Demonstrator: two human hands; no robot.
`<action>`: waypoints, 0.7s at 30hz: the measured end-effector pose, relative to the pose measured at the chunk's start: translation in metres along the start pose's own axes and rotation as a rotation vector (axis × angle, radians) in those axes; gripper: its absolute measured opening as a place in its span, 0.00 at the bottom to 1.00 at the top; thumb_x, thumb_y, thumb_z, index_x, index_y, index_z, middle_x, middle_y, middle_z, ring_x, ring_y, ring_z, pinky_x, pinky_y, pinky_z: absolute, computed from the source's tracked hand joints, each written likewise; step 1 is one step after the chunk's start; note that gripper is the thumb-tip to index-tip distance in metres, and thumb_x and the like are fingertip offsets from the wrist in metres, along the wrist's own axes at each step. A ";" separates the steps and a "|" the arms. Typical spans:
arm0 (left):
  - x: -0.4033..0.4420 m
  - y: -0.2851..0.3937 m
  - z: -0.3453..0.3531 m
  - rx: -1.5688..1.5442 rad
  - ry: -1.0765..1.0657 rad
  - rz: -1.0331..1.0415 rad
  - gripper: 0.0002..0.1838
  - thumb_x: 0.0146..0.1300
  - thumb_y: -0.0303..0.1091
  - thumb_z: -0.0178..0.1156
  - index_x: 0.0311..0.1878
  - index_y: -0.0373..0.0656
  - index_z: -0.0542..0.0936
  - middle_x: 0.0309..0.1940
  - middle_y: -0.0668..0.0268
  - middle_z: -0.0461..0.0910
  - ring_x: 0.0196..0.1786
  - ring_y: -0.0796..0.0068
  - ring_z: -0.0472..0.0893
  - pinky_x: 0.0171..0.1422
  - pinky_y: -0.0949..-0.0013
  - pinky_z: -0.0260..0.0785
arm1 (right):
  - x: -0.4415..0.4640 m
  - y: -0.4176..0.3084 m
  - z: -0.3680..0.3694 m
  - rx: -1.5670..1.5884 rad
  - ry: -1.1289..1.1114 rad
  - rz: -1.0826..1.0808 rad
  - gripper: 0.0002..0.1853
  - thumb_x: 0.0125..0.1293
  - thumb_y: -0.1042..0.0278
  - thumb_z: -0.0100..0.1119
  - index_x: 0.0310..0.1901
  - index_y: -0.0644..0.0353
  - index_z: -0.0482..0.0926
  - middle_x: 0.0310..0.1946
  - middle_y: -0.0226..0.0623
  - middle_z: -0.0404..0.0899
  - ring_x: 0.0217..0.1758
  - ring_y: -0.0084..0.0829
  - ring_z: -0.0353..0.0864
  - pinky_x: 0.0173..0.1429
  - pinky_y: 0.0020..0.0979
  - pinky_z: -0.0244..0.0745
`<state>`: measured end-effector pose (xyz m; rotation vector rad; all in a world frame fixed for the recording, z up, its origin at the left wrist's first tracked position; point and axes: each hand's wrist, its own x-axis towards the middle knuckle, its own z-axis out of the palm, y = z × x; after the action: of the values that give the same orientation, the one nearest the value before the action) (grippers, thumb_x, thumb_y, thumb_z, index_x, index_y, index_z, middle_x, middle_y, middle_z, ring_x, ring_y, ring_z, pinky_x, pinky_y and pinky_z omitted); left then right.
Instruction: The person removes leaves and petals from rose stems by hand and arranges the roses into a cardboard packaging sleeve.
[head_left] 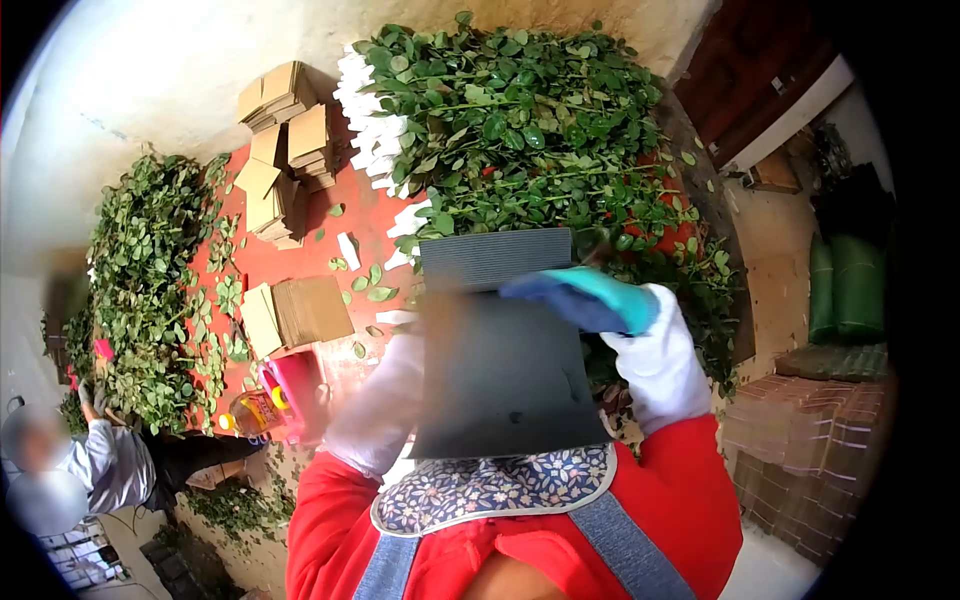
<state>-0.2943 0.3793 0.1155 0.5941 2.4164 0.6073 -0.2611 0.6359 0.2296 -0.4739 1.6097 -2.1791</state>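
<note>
A dark sheet (505, 400) with a ribbed upper strip (500, 258) stands in front of my chest, above the table edge. My right hand (590, 298), in a teal and blue glove, lies across the sheet's upper right part with its fingers stretched out toward the left. At the sheet's left edge, my left hand (440, 335) is smeared by motion, so its fingers cannot be made out. Beyond the sheet lie many leafy green stems (520, 130), with white wrappings (372, 130) at their left ends.
Cardboard pieces (312, 310) and stacked cardboard (272, 200) lie on the red table (325, 235) among loose leaves. A pink container (300, 395) and a bottle (252, 412) sit near its front edge. More stems (150, 290) cover the left side, beside another person (110, 460).
</note>
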 end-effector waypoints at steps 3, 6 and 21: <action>-0.004 -0.001 0.000 -0.007 0.034 0.004 0.43 0.52 0.48 0.69 0.68 0.45 0.61 0.58 0.48 0.69 0.54 0.49 0.74 0.58 0.56 0.70 | 0.035 0.054 -0.014 -0.386 -0.211 0.313 0.16 0.71 0.65 0.49 0.56 0.61 0.76 0.53 0.40 0.79 0.57 0.33 0.79 0.61 0.34 0.73; -0.026 -0.008 0.001 -0.034 0.103 0.008 0.42 0.52 0.47 0.69 0.67 0.45 0.62 0.57 0.48 0.69 0.56 0.49 0.74 0.59 0.56 0.69 | 0.043 0.090 0.003 -1.279 -0.333 0.074 0.19 0.65 0.57 0.57 0.52 0.60 0.78 0.51 0.41 0.79 0.50 0.41 0.80 0.52 0.37 0.75; -0.086 -0.165 -0.062 0.227 0.607 -0.926 0.42 0.51 0.50 0.70 0.66 0.43 0.64 0.54 0.52 0.72 0.57 0.53 0.74 0.58 0.56 0.70 | 0.014 0.121 0.037 -1.674 -0.338 0.034 0.28 0.60 0.48 0.55 0.54 0.63 0.73 0.58 0.54 0.70 0.54 0.50 0.72 0.51 0.47 0.71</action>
<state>-0.3141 0.1845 0.1082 -0.7385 2.9340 0.1002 -0.2418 0.5665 0.1248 -1.0702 2.7335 -0.1719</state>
